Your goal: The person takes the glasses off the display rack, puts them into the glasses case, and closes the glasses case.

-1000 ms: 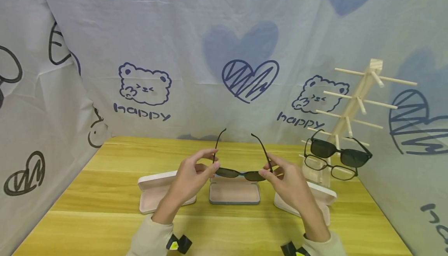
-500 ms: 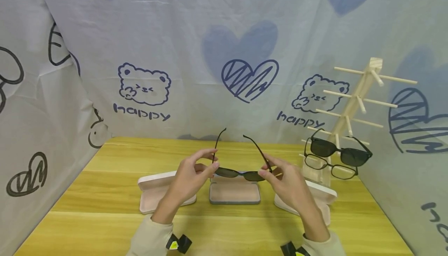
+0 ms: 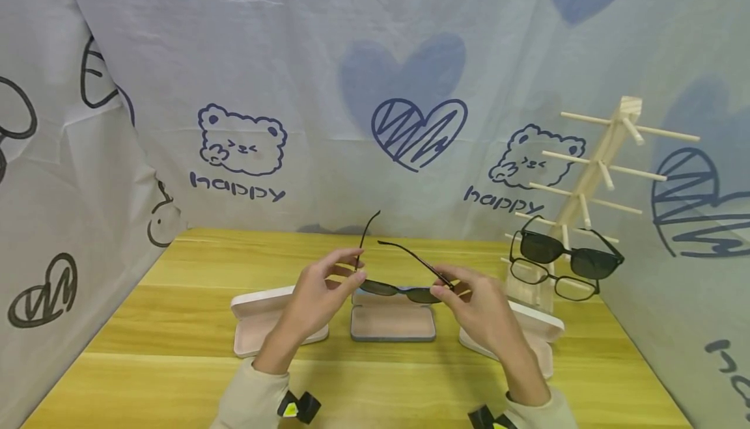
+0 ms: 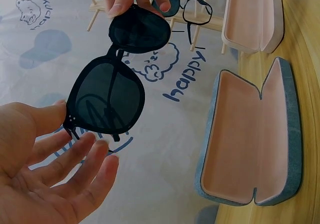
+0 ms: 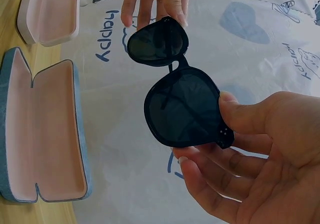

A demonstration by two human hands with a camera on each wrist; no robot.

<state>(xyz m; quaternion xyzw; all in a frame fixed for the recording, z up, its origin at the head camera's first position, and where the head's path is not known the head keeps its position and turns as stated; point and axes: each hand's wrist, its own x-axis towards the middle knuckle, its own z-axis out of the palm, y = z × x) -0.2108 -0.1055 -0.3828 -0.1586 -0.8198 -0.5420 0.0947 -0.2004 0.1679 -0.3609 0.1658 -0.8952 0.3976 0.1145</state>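
Between both hands hangs a pair of black sunglasses (image 3: 381, 288) with dark lenses, held in the air over the middle case. My left hand (image 3: 321, 295) pinches the left hinge end, thumb at the frame's corner. At the opposite end, my right hand (image 3: 477, 299) pinches the frame corner near the hinge. The left temple points away toward the backdrop, while the right temple slants inward across the frame. Below is an open blue-grey glasses case (image 3: 393, 331) with a pink lining; the right wrist view shows that case (image 5: 45, 134) with nothing in it.
Two open white cases flank the middle one: a left case (image 3: 249, 334) and a right case (image 3: 541, 325), partly behind the hands. A wooden display rack (image 3: 586, 185) at the right carries black sunglasses (image 3: 541, 249) and thin-framed glasses (image 3: 527, 273). A printed cloth (image 3: 328, 155) hangs behind the table.
The sunglasses' right temple has swung inward to the left, from nearly straight back to slanting across the frame. The left temple and both hands have stayed nearly in place.
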